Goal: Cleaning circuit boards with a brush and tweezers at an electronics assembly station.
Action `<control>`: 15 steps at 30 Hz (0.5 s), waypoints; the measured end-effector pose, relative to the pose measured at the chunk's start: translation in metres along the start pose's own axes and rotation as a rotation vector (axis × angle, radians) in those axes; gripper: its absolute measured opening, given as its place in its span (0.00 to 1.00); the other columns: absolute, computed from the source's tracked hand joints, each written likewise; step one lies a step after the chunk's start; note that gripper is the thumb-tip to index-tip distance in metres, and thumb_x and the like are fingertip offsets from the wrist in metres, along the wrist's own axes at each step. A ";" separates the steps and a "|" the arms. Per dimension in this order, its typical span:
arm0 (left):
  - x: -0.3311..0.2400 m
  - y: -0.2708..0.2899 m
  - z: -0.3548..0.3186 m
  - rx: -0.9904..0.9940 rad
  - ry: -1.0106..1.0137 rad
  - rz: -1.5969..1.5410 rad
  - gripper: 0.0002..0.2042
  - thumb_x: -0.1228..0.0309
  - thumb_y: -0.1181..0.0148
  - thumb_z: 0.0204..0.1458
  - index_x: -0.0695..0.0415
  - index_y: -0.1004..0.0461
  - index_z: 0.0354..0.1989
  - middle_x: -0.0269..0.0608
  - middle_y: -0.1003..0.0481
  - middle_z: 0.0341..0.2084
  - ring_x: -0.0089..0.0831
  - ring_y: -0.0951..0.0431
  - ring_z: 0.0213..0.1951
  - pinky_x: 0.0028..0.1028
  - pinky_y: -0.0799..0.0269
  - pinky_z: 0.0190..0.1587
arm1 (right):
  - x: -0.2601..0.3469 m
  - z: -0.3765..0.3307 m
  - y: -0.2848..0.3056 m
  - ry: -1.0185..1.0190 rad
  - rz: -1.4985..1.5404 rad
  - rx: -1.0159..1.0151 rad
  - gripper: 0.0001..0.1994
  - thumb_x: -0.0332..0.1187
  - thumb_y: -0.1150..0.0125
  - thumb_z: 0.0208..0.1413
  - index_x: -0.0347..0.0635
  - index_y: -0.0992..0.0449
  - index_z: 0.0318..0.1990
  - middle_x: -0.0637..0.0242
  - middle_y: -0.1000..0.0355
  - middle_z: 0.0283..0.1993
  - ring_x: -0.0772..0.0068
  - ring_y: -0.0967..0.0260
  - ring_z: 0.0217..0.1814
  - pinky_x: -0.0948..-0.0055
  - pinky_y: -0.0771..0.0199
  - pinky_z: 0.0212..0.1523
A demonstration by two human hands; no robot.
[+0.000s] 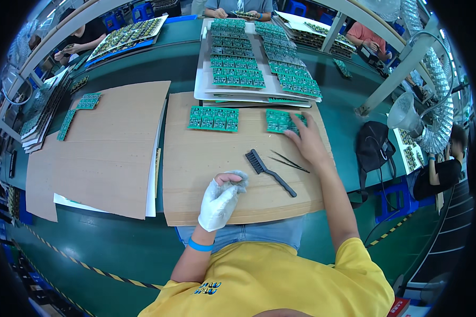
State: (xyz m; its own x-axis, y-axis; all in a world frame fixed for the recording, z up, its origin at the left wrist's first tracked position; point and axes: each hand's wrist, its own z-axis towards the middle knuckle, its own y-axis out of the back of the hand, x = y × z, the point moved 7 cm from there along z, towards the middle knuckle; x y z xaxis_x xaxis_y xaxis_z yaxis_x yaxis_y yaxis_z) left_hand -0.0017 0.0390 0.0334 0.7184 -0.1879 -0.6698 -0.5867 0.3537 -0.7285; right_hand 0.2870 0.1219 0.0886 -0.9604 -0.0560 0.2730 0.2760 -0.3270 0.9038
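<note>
A green circuit board panel (278,120) lies at the right of the cardboard sheet (211,158). My bare right hand (308,138) reaches over it, thumb at its near edge and fingers on its top, gripping it; the hand hides its right end. A second circuit board panel (213,118) lies flat to the left. My left hand (220,198), in a white glove with some fingertip skin bare, is curled near the sheet's front. Greyish material shows at its fingers; whether it is a wad or soiled glove cannot be told. Between the hands lie a black brush (269,171) and dark tweezers (289,161).
Beyond the cardboard, white sheets (203,79) carry rows of green panels. At left, another cardboard sheet (106,142) holds two panels. A black bag (374,150), a metal post (396,71) and a fume duct (436,113) stand at right. Other people sit around the bench.
</note>
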 end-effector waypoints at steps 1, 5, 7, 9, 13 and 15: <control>0.000 -0.001 0.000 0.017 0.002 0.000 0.11 0.78 0.44 0.63 0.59 0.28 0.53 0.47 0.27 0.54 0.35 0.27 0.51 0.34 0.31 0.57 | 0.002 0.002 -0.003 0.002 0.000 -0.001 0.26 0.43 0.39 0.67 0.45 0.29 0.70 0.36 0.39 0.71 0.36 0.41 0.74 0.51 0.39 0.73; 0.000 -0.004 0.000 0.020 0.008 0.007 0.10 0.79 0.45 0.63 0.59 0.28 0.52 0.48 0.27 0.54 0.35 0.27 0.51 0.34 0.31 0.57 | 0.052 0.015 -0.023 0.167 0.072 0.041 0.26 0.46 0.41 0.68 0.45 0.29 0.69 0.35 0.36 0.68 0.34 0.39 0.71 0.49 0.37 0.71; -0.002 -0.004 -0.001 0.013 0.008 0.012 0.10 0.79 0.45 0.63 0.59 0.27 0.52 0.48 0.27 0.54 0.35 0.27 0.50 0.34 0.31 0.57 | 0.071 0.019 -0.029 0.149 -0.040 0.022 0.27 0.47 0.41 0.68 0.43 0.29 0.68 0.35 0.35 0.67 0.34 0.38 0.70 0.48 0.36 0.70; -0.004 -0.002 -0.005 0.000 -0.006 0.014 0.10 0.79 0.45 0.63 0.59 0.27 0.52 0.48 0.26 0.54 0.35 0.27 0.50 0.34 0.31 0.57 | 0.081 0.022 -0.033 0.159 -0.088 0.013 0.27 0.48 0.42 0.68 0.43 0.29 0.68 0.35 0.35 0.67 0.34 0.37 0.70 0.48 0.36 0.69; -0.004 0.000 -0.008 -0.008 -0.014 -0.010 0.10 0.79 0.45 0.64 0.59 0.27 0.52 0.48 0.26 0.54 0.35 0.26 0.50 0.34 0.31 0.58 | 0.091 0.024 -0.039 0.121 -0.144 -0.010 0.27 0.48 0.42 0.68 0.41 0.29 0.68 0.35 0.36 0.68 0.32 0.37 0.70 0.47 0.35 0.69; -0.006 0.000 -0.008 -0.016 -0.026 -0.017 0.10 0.79 0.45 0.64 0.59 0.27 0.52 0.48 0.26 0.54 0.35 0.26 0.50 0.34 0.31 0.58 | 0.095 0.020 -0.033 0.233 -0.041 -0.017 0.28 0.47 0.40 0.67 0.40 0.29 0.68 0.36 0.38 0.70 0.34 0.37 0.70 0.49 0.34 0.69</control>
State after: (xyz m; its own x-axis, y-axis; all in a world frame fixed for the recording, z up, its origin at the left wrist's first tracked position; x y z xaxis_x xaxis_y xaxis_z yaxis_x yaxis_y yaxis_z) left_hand -0.0089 0.0328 0.0362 0.7377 -0.1702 -0.6534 -0.5800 0.3356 -0.7423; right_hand 0.1874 0.1466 0.0912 -0.9543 -0.2579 0.1507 0.2375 -0.3490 0.9065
